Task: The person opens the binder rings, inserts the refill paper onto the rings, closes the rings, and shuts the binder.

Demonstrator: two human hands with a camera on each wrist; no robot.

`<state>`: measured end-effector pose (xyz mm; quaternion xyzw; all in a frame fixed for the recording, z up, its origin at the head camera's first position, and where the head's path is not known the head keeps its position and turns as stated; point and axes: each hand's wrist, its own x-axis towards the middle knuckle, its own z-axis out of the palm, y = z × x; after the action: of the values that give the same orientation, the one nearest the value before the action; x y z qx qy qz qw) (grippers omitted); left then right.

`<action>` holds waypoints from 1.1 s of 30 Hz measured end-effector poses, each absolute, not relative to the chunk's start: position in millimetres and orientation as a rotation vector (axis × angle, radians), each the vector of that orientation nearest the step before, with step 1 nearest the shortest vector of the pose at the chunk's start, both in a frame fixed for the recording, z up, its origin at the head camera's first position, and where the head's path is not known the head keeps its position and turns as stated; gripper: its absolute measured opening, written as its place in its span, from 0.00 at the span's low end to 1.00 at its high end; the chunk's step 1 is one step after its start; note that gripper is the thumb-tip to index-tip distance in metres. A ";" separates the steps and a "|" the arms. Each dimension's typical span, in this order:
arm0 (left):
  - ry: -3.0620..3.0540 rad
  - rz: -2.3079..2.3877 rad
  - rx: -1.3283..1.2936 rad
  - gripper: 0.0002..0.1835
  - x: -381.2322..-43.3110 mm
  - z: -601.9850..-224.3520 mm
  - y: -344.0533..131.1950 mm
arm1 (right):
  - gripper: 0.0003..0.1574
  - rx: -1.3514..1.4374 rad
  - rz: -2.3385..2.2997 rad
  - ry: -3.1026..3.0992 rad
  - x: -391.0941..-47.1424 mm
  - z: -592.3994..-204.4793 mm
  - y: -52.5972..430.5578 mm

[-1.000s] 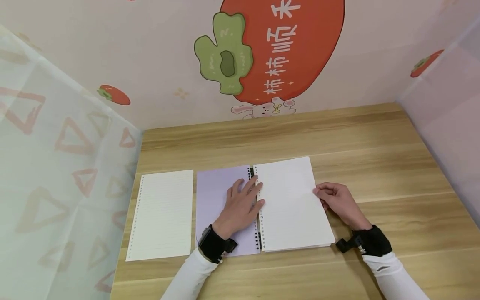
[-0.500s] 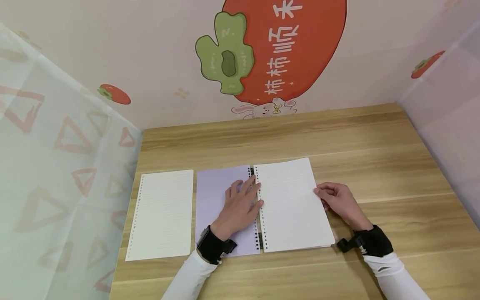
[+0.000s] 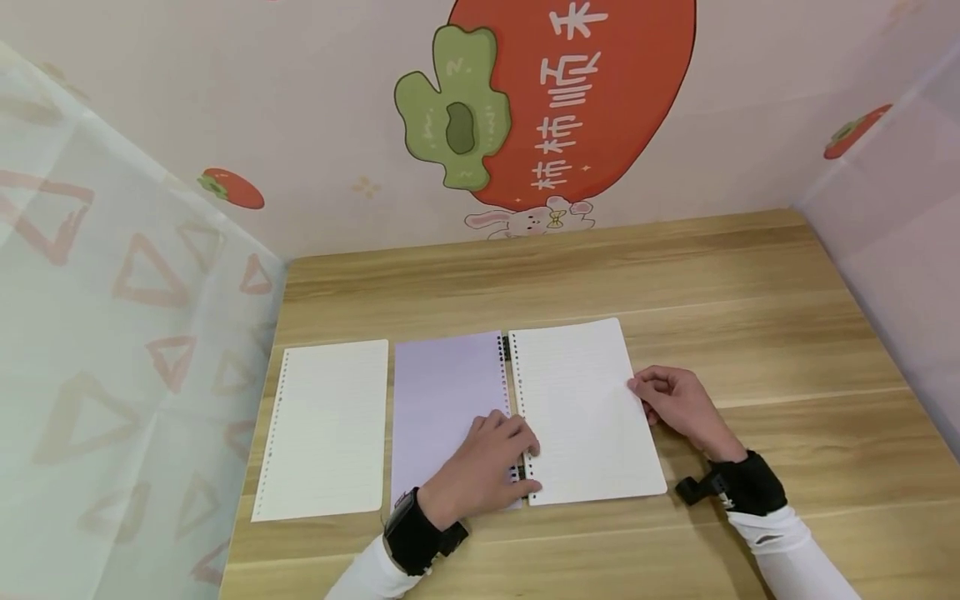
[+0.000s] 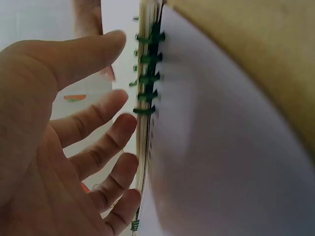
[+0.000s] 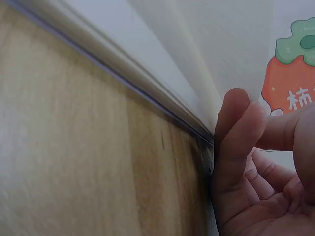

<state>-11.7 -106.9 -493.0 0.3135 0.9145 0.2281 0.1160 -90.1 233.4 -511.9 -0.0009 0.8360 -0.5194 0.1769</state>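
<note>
A loose-leaf notebook lies open, its purple cover (image 3: 442, 392) on the left and a stack of lined paper on the right. Dark green binder rings (image 4: 148, 78) show between the two in the left wrist view. My left hand (image 3: 480, 468) is over the lower spine, fingers gently bent, its fingertips at the punched edge of the top lined sheet (image 3: 581, 417). At that sheet's right edge my right hand (image 3: 678, 407) pinches it between thumb and finger. The right wrist view shows the paper raised near those fingers (image 5: 241, 130).
A separate punched lined sheet (image 3: 326, 429) lies left of the notebook on the wooden table (image 3: 787, 333). Low printed walls enclose the table at the back and both sides, with a persimmon drawing (image 3: 592, 108) at the back.
My left hand has slid down along the spine from its upper half to the lower rings, uncovering the upper holes. The right hand keeps its pinch, and the top sheet lies flatter.
</note>
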 end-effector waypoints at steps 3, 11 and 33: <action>2.661 0.643 0.983 0.19 -6.9 -494.3 -105.2 | 0.25 -0.025 -1.448 2.399 -90.7 -511.5 233.3; 2.674 0.609 1.072 0.16 -3.1 -497.7 -101.2 | 0.19 -0.068 -1.448 2.408 -91.6 -510.0 238.7; 3.032 0.891 0.453 0.17 -15.6 -486.7 -178.6 | 0.14 -0.803 -1.290 2.402 -126.7 -471.7 110.8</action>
<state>-15.6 -178.6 -486.7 0.1419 0.9494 0.2791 -0.0258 -126.7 110.8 -471.7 -0.2793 0.8356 -0.4489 0.1491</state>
